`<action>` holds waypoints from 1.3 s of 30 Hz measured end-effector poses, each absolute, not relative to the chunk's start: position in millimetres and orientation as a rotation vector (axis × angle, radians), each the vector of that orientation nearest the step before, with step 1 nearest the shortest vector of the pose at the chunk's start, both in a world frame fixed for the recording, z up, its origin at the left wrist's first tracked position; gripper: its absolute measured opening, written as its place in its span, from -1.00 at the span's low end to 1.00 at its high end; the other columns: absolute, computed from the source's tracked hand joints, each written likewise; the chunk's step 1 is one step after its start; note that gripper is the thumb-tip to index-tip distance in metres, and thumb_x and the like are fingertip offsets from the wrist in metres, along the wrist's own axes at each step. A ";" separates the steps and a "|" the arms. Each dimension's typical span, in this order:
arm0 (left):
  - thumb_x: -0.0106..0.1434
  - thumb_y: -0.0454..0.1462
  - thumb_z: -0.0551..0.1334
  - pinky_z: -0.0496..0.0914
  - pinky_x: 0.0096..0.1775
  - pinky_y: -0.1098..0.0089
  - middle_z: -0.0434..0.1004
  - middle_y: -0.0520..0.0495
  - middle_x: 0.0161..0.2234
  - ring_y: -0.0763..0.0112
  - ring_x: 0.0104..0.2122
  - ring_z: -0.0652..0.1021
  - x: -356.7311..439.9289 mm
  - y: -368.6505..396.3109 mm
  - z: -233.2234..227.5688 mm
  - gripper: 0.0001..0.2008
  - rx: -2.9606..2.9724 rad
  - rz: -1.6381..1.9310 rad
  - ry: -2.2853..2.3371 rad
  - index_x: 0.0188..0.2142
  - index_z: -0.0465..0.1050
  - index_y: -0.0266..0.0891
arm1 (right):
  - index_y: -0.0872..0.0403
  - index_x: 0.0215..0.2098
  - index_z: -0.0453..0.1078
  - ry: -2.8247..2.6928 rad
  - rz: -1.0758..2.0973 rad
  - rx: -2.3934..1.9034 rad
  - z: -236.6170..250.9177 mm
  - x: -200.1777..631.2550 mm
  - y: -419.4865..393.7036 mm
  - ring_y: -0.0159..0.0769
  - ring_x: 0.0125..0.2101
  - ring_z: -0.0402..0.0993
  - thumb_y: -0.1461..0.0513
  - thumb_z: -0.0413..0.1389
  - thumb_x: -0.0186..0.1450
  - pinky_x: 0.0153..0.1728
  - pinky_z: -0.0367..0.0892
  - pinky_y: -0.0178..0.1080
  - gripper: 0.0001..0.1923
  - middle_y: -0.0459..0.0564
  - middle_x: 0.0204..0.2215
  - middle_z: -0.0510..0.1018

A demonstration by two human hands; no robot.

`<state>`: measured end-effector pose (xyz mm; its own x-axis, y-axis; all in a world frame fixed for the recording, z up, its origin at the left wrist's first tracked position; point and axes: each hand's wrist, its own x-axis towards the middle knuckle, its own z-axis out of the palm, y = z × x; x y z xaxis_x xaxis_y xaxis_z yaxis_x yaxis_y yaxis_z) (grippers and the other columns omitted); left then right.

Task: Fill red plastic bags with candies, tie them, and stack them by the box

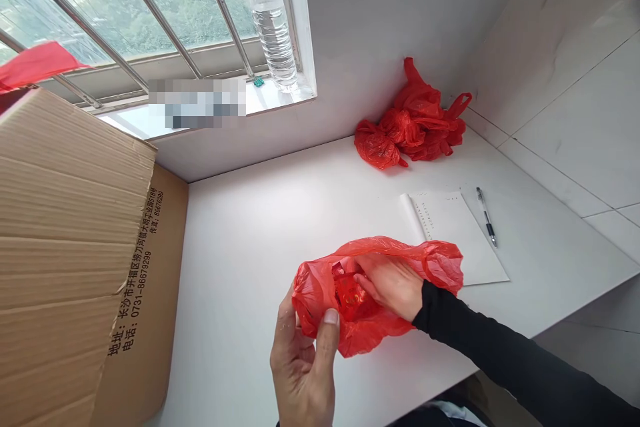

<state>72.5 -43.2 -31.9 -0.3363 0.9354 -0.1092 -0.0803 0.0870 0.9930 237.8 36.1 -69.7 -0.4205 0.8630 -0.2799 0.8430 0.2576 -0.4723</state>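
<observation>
A thin red plastic bag (385, 340) is gathered open above the white table. My left hand (305, 360) grips its left side, thumb in front and fingers behind. From the right, my right hand (397, 287) reaches into the bag's mouth. Inside lies a shiny red packet (349, 293) with gold-coloured print. The fingers of my right hand are closed at the packet's upper right edge, partly hidden by the plastic.
A large cardboard box (65, 233) stands at left, red plastic (43, 63) over its top. Crumpled red bags (413, 123) lie against the wall. A notepad (453, 227) and a pen (486, 217) are at right. A water bottle (273, 33) stands on the barred window's sill.
</observation>
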 end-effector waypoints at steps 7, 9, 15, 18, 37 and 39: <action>0.27 -0.18 0.37 0.61 -0.21 0.29 0.65 -0.05 -0.15 0.21 -0.17 0.65 72.7 -43.9 -31.4 -0.79 0.914 1.424 1.428 -0.08 0.58 0.04 | 0.01 -0.09 0.38 -2.354 1.025 -1.525 -52.4 259.1 28.8 -0.26 -0.36 0.51 0.28 -0.12 0.46 -0.32 0.33 -0.23 -0.76 -0.06 -0.30 0.59; 0.27 -0.18 0.37 0.61 -0.23 0.30 0.64 -0.05 -0.17 0.21 -0.18 0.64 72.9 -44.0 -32.4 -0.80 0.917 1.422 1.426 -0.09 0.59 0.03 | 0.01 -0.12 0.40 -2.305 1.046 -1.523 -49.4 263.0 30.7 -0.28 -0.37 0.53 0.31 -0.14 0.45 -0.30 0.35 -0.23 -0.72 -0.08 -0.33 0.60; 0.28 -0.19 0.36 0.59 -0.23 0.35 0.63 -0.05 -0.16 0.24 -0.18 0.63 72.9 -43.9 -35.0 -0.79 0.937 1.410 1.412 -0.07 0.59 0.03 | -0.01 -0.07 0.44 -2.339 1.124 -1.438 -60.3 258.0 43.4 -0.30 -0.20 0.56 0.34 -0.12 0.45 -0.17 0.38 -0.27 -0.69 -0.10 -0.19 0.63; 0.28 -0.21 0.36 0.58 -0.24 0.37 0.63 -0.04 -0.16 0.25 -0.19 0.64 73.4 -43.3 -34.4 -0.77 0.944 1.422 1.398 -0.06 0.58 0.03 | 0.02 -0.04 0.45 -2.408 1.072 -1.504 -68.3 248.5 43.3 -0.25 -0.18 0.55 0.30 -0.10 0.46 -0.14 0.37 -0.23 -0.70 -0.02 -0.16 0.63; 0.31 -0.29 0.34 0.61 -0.28 0.45 0.65 0.06 -0.25 0.38 -0.30 0.68 77.2 -38.3 -29.8 -0.77 0.968 1.502 1.329 -0.07 0.60 0.07 | 0.05 -0.30 0.39 -2.204 0.871 -1.627 -92.3 210.3 32.4 -0.14 -0.14 0.37 0.21 0.14 0.30 -0.04 0.23 -0.09 -0.93 -0.02 -0.22 0.53; 0.32 -0.30 0.33 0.61 -0.28 0.46 0.64 0.06 -0.25 0.38 -0.30 0.68 77.3 -38.3 -29.8 -0.76 0.984 1.504 1.317 -0.06 0.60 0.06 | 0.05 -0.30 0.37 -2.181 0.935 -1.571 -89.5 210.4 32.6 -0.19 -0.18 0.39 0.24 0.14 0.30 -0.02 0.24 -0.10 -0.96 -0.07 -0.28 0.54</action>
<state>77.3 -38.3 -29.8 -0.2970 0.9548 0.0124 -0.1139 -0.0483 0.9923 210.4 32.6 -89.5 -0.3602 0.9236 -0.1314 0.7321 0.1925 -0.6534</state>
